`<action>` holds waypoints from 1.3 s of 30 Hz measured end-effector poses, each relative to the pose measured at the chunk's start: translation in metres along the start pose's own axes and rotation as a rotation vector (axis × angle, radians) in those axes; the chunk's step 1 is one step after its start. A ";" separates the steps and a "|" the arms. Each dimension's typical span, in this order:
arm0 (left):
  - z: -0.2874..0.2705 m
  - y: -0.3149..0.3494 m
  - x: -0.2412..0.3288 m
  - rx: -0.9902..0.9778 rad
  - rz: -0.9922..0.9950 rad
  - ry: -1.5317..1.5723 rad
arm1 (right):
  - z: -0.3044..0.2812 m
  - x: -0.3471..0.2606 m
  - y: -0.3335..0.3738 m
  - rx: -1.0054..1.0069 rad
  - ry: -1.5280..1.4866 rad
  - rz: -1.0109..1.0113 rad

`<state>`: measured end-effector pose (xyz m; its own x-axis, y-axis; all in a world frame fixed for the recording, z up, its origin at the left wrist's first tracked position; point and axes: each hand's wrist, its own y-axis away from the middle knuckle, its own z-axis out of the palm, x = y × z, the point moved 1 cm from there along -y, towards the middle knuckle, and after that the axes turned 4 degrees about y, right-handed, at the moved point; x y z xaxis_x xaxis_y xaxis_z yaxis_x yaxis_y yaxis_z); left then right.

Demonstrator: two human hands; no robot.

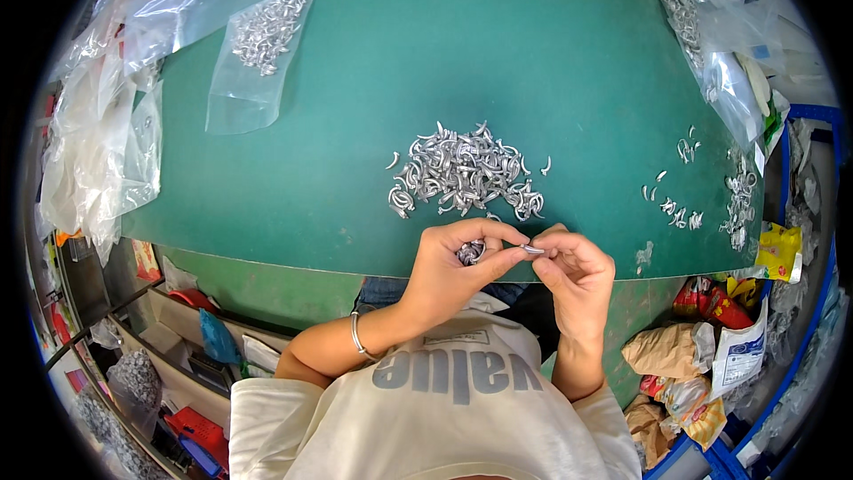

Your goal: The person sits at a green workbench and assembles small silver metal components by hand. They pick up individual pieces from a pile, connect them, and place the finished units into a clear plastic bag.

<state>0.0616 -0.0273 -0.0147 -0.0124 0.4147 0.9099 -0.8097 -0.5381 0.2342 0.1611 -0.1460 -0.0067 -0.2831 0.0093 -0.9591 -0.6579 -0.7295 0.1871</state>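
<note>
Near the table's front edge, my left hand [441, 270] pinches one small curved silver metal piece [532, 250] between thumb and forefinger. Several more such pieces [471, 252] are cupped in its curled fingers. My right hand [579, 272] meets it from the right, its fingertips closed at the other end of the pinched piece. Just beyond both hands lies a heap of the same curved metal pieces [466, 169], with a few loose ones beside it. The fingertips partly cover the pinched piece, so its exact shape is hard to make out.
On the green table [355, 62] lies a clear bag of metal pieces [267, 31] at the far left. Plastic bags [102, 142] crowd the left edge. Small groups of pieces [740, 200] sit at the right, near another filled bag [682, 18]. An open drawer [160, 338] stands below left.
</note>
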 end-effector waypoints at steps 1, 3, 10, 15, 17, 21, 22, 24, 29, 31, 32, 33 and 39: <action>-0.001 0.000 -0.001 -0.017 -0.001 0.007 | 0.000 0.000 0.001 -0.001 0.024 -0.023; -0.002 -0.001 -0.003 -0.050 -0.005 0.022 | 0.000 0.000 0.002 0.006 0.058 -0.060; -0.003 0.001 0.004 -0.082 -0.118 0.097 | 0.008 -0.013 0.001 0.078 0.408 -0.318; -0.003 0.001 0.002 -0.141 -0.277 0.254 | 0.012 -0.019 0.000 0.065 0.614 -0.479; -0.007 0.001 -0.001 -0.227 -0.509 0.704 | 0.009 -0.019 -0.002 0.027 0.627 -0.499; -0.008 0.009 0.007 -0.381 -0.658 1.018 | -0.016 0.000 -0.024 0.322 0.672 -0.295; -0.008 0.009 0.009 -0.403 -0.640 0.996 | -0.021 0.002 -0.033 0.307 0.818 -0.356; -0.009 0.007 0.000 -0.393 -0.571 1.023 | -0.020 0.000 -0.048 0.235 1.064 -0.469; -0.007 -0.001 -0.001 -0.176 -0.428 0.790 | -0.014 0.002 -0.065 0.194 1.350 -0.593; -0.006 -0.004 0.000 -0.038 -0.391 0.647 | -0.018 0.001 -0.062 0.224 1.129 -0.553; -0.006 -0.004 -0.002 -0.025 -0.380 0.621 | -0.017 0.000 -0.056 0.201 0.966 -0.487; -0.007 -0.005 -0.005 -0.014 -0.369 0.595 | -0.015 -0.002 -0.050 0.180 0.804 -0.419; 0.002 -0.004 0.004 -0.013 -0.217 0.258 | 0.000 -0.017 -0.024 0.072 0.726 -0.485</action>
<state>0.0663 -0.0249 -0.0118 0.0143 0.6915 0.7223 -0.8170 -0.4084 0.4071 0.1818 -0.1291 0.0051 0.5379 -0.1481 -0.8299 -0.6398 -0.7128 -0.2875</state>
